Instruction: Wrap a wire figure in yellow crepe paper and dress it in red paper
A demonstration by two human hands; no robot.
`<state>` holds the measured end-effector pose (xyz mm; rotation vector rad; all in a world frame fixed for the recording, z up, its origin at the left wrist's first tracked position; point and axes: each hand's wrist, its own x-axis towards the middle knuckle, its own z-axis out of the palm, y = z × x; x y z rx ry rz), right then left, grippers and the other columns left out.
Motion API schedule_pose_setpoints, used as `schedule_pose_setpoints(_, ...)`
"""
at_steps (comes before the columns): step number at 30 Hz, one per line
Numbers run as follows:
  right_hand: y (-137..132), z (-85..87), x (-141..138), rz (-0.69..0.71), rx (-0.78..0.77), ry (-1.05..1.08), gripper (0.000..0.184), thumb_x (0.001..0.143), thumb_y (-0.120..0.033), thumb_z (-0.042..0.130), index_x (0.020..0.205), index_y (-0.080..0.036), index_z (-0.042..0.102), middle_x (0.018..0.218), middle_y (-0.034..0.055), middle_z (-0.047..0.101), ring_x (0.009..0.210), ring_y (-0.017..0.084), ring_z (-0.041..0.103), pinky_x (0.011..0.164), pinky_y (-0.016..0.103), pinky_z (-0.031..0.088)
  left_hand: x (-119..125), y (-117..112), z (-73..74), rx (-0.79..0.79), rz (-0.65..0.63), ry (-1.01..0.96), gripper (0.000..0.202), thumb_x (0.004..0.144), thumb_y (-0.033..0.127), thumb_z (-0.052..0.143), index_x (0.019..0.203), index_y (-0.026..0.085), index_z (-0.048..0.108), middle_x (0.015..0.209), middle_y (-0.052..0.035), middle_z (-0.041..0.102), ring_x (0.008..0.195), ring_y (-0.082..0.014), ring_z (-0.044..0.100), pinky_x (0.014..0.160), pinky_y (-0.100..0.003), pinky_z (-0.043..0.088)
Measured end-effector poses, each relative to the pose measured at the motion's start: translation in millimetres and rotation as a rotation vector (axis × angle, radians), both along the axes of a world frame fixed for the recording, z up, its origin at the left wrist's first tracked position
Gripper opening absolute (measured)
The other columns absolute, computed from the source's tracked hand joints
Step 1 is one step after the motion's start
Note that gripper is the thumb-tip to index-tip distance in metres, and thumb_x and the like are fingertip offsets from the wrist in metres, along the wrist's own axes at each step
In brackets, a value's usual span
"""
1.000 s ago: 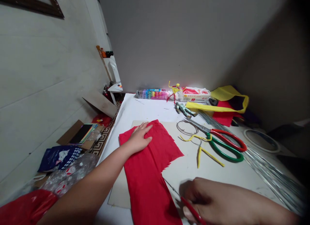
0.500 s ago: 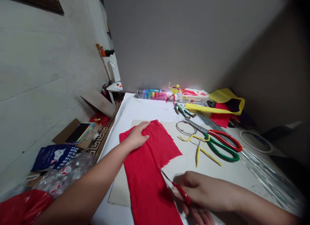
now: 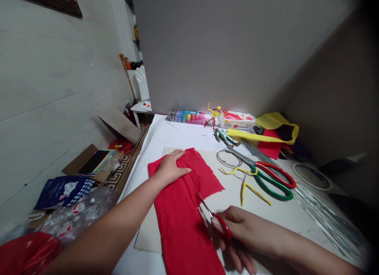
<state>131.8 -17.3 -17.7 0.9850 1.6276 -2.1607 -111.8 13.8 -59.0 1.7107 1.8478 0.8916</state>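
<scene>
- Left hand (image 3: pixel 172 170): open, palm down, fingers (image 3: pixel 182 171) extended toward 2 o'clock. It rests flat on the upper part of the red crepe paper sheet (image 3: pixel 183 223), pressing it against the beige board (image 3: pixel 150 237).
- Red crepe paper sheet: lies lengthwise from 12 to 6 o'clock on the board, under the left hand. Its right side has a ragged, stepped edge. From the right hand, it lies at 9 o'clock, just beside the fingers.
- Right hand (image 3: pixel 238 231): closed, gripping the red-handled scissors (image 3: pixel 221 224). The lower fingers curl below the handles.
- Red-handled scissors: the steel blades point toward 10 o'clock, with the tips at the sheet's stepped edge.
- Surrounding items, from the right hand: a coil of wire (image 3: pixel 226 159) at 11 o'clock, a yellow pipe cleaner (image 3: pixel 246 188) at 12 o'clock, large red-and-green-handled scissors (image 3: pixel 274 180) at 1 o'clock, and a bundle of steel wires (image 3: pixel 325 215) at 2 o'clock.
</scene>
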Motion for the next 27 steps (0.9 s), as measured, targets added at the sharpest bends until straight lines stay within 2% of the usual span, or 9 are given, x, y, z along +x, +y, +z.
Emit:
schedule_pose_setpoints(8,0.7,0.5,0.8,-0.011,0.0,-0.001,0.054,0.08,-0.067,0.044,0.068,-0.015,0.051,0.039,-0.0025,0.052,0.024,0.004,0.038,0.03,0.012,0.031,2.9,-1.1,0.8,-0.006,-0.003,0.041,0.072,0.063,0.045,0.069,0.129,0.02,0.053,0.141,-0.0075,0.044,0.129,-0.0255,0.04,0.109,-0.036,0.029)
schedule_pose_setpoints(18,2.4,2.5,4.1,-0.012,0.015,0.0,0.051,0.083,-0.063,0.044,0.067,-0.015,0.051,0.038,-0.0027,0.05,0.024,0.004,0.038,0.03,0.011,0.034,1.7,-2.2,0.8,-0.002,-0.017,0.063,0.077,0.063,0.05,0.069,0.13,0.017,0.051,0.141,-0.0094,0.043,0.13,-0.0254,0.039,0.109,-0.035,0.028)
schedule_pose_setpoints(27,3.6,-2.9,7.8,-0.014,0.035,0.0,0.051,0.083,-0.063,0.044,0.069,-0.014,0.052,0.042,-0.0006,0.054,0.025,0.003,0.039,0.03,0.011,0.035,1.0,-2.9,2.0,0.0,-0.023,0.064,0.08,0.062,0.05,0.069,0.131,0.015,0.05,0.141,-0.0111,0.044,0.13,-0.0263,0.039,0.11,-0.034,0.028)
